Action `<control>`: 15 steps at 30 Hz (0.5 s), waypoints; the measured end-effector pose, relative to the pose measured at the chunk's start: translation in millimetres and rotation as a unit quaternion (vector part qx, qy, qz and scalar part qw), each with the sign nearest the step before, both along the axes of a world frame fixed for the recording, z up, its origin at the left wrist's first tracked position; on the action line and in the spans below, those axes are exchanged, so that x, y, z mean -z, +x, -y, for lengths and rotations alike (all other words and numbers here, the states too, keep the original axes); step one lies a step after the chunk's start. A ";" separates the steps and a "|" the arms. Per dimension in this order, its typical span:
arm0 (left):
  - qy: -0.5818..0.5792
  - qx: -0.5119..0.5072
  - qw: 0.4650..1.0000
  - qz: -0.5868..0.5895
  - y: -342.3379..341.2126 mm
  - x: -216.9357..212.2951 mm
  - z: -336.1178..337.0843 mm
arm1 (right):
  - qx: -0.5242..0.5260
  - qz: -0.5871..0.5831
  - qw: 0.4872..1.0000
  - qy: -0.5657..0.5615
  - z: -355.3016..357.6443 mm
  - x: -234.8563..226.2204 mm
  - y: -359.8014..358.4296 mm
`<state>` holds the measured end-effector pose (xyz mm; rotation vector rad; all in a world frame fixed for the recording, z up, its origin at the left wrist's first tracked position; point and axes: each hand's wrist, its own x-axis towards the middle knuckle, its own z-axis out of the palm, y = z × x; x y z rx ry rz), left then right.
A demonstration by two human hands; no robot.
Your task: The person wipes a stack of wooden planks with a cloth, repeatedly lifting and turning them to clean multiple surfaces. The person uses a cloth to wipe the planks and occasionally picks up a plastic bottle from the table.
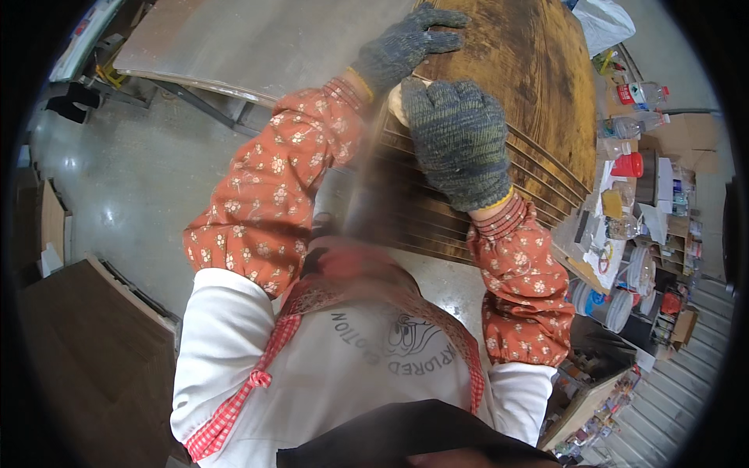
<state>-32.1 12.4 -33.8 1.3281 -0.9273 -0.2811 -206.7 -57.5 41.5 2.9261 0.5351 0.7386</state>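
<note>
Grip, right hand (460,140): gloved in grey knit, fingers curled down over a pale pad (396,100); only a sliver of the pad shows at the glove's left edge, so what the pad is cannot be told.
Grip, left hand (406,43): gloved alike, fingers spread flat and holding nothing, pressed on the dark wooden board (538,70) just beyond the pad.
Wooden board: large, brown-stained, streaked, lying on top of a stack of like boards (437,222) whose edges show nearer the person's body than the right hand.
Pad: on the board's top face, under the right palm, near the board's left edge.
Sleeves: orange flowered sleeve covers (273,203) over white sleeves, both forearms reaching up onto the board.
Grey panel (257,39): flat sheet lying left of the board, touching or just beside it.
Cluttered bench (632,179): right of the board, with plastic bottles, a red container and rolls of tape.
Step in hand: by the look of it, rubbing or sanding the board's surface, left hand steadying.
Next move calls for: even downward pressure and strokes along the streaks, board held from sliding.
</note>
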 end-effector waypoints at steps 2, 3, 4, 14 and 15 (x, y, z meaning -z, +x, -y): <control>-0.020 -0.004 0.999 -0.025 0.2 4.9 2.2 | 0.007 -0.051 0.999 0.013 -3.9 -11.2 -5.1; -0.031 -0.008 0.999 -0.038 0.1 7.7 3.7 | 0.106 -0.136 0.985 -0.012 -2.7 -14.4 -12.2; -0.012 -0.041 0.999 0.015 0.6 10.8 5.1 | 0.127 -0.119 0.984 -0.026 -0.4 -15.3 -15.9; 0.044 -0.140 0.943 0.299 9.5 34.2 28.1 | 0.129 -0.034 0.988 -0.078 -11.7 -4.4 -5.6; 0.065 -0.162 0.915 0.364 6.2 34.6 30.5 | 0.117 -0.020 0.993 -0.004 -10.5 -6.7 -8.1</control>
